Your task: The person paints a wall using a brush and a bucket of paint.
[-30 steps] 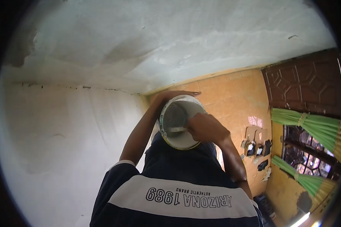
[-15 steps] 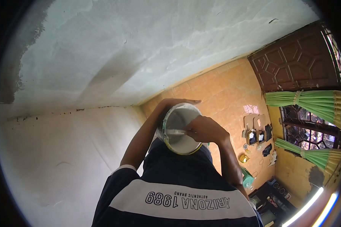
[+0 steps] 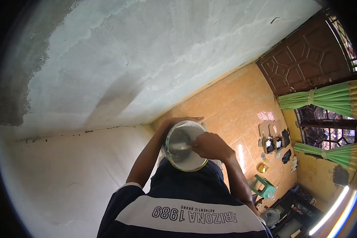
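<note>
White-coated bucket point(image 3: 173, 139) held before chest, over tiled floor point(image 3: 230, 107). Left hand point(image 3: 184, 119) wraps around far rim; right hand point(image 3: 211, 146) fisted on stirrer point(image 3: 181, 147) inside. Risk: hard stirring tilts one-handed hold, contents slop onto shirt point(image 3: 186, 198).

Grey plastered wall point(image 3: 146, 51), orange tiled floor point(image 3: 234, 99), brown carved door point(image 3: 305, 63), green curtains point(image 3: 325, 99), green stool point(image 3: 264, 186)

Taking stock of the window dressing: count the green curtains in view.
2. The upper curtain lies between the brown door and the barred window; the lower curtain lies between that window and the yellow wall. More may be hidden past the picture's edge.
</note>
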Tool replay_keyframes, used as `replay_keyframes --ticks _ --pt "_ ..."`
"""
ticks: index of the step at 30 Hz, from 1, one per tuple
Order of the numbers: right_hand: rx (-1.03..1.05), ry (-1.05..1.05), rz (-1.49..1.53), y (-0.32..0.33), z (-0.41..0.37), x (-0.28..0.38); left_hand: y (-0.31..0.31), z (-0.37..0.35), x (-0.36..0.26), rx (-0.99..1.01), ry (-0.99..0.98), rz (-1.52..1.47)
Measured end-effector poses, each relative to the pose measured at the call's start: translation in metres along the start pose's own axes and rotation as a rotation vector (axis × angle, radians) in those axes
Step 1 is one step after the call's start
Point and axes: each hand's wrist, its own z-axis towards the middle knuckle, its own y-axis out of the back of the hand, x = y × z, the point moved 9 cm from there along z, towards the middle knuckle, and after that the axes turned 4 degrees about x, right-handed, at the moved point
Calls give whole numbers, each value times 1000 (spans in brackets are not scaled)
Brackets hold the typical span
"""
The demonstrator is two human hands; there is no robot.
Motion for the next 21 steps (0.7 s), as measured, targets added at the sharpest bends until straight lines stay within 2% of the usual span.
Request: replay_keyframes --ticks 1,3,4,5,7,8,12,14,15,17,18,19,21 --pt "-1 0 -1 -7 2 2 3 -3 0 1 -5 -1" --pt "-229 -47 -88 -17 10 6 7 -4 -3 4 -9 6" --pt "-75 -51 -153 -46 24 9 9 -5 -3 8 -9 14" --pt "-86 -59 -152 -57 25 9 10 -4 -8 13 -11 25" --pt "32 36 -88 -72 24 23 18 -12 -11 25 -23 45" --pt "95 70 -57 -71 21 28 23 -19 -6 29 -30 56" --pt "129 96 6 -42 10 19 27 -30 -23 57 -55 124" --pt "-90 239 218 -7 -4 16 21 -35 -30 78 -86 158" --pt "-111 241 200 4 -10 13 19 -38 -32 90 -108 173" --pt "-322 287 422 49 -32 6 18 -43 -36 122 -159 206" --pt "-290 196 436 70 -44 4 14 -41 -40 138 -182 222" --pt "-311 200 418 84 -52 -3 16 -45 -43 154 -203 237" --pt "-565 217 443 124 -78 -24 -15 -53 -70 182 -238 268"
